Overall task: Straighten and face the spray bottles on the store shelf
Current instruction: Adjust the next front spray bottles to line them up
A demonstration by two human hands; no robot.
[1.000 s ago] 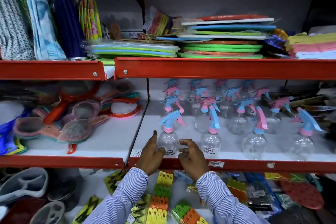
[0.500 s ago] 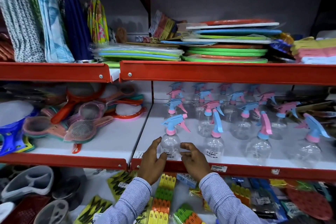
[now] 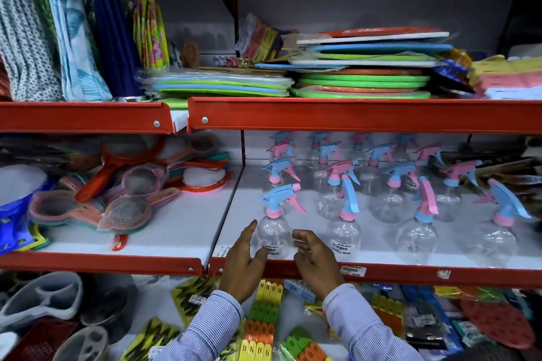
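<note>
Several clear spray bottles with blue-and-pink trigger heads stand in rows on the white middle shelf [image 3: 381, 255]. Their heads point different ways. The front-left spray bottle [image 3: 274, 233] is upright at the shelf's front edge, with its nozzle pointing left. My left hand [image 3: 245, 264] cups its left side, thumb up along the body. My right hand [image 3: 315, 261] touches its right side with the fingertips. Further front-row bottles stand to the right: a second bottle [image 3: 346, 231], a third bottle [image 3: 419, 240] and a fourth bottle [image 3: 498, 242].
A red upper shelf lip [image 3: 352, 114] overhangs the bottles, with stacked flat mats [image 3: 363, 79] on top. Plastic strainers [image 3: 132, 208] lie on the left bay. Below, packs of clothes pegs [image 3: 264, 319] and grey holders [image 3: 44, 299] fill the lower shelf.
The view has shifted slightly down and to the right. Both hands stay around the front-left bottle, which still faces the same way.
</note>
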